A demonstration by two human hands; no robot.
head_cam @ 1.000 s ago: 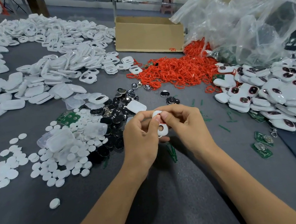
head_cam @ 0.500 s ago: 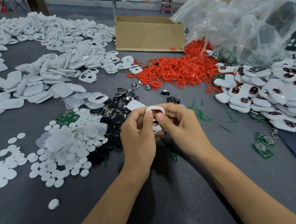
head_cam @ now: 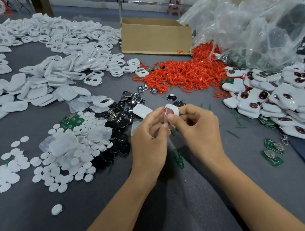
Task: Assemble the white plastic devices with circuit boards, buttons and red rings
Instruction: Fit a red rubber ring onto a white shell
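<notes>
Both hands meet over the middle of the grey table. My left hand (head_cam: 148,134) and my right hand (head_cam: 195,126) pinch a small white plastic shell (head_cam: 172,109) held upright between the fingertips. A red ring (head_cam: 166,111) sits in the shell's opening. The lower part of the shell is hidden by my fingers. A heap of loose red rings (head_cam: 181,74) lies just beyond the hands. Black buttons (head_cam: 120,120) and white discs (head_cam: 56,166) lie to the left, with a green circuit board (head_cam: 72,121) among them.
White shell halves (head_cam: 54,57) cover the far left. Finished white devices (head_cam: 284,98) pile up on the right, with green boards (head_cam: 271,154) near them. A cardboard box (head_cam: 155,35) and a clear plastic bag (head_cam: 252,19) stand behind.
The shell has been lifted and turned upright between my fingertips, and its red ring now shows at the top. Both hands stayed in the same place.
</notes>
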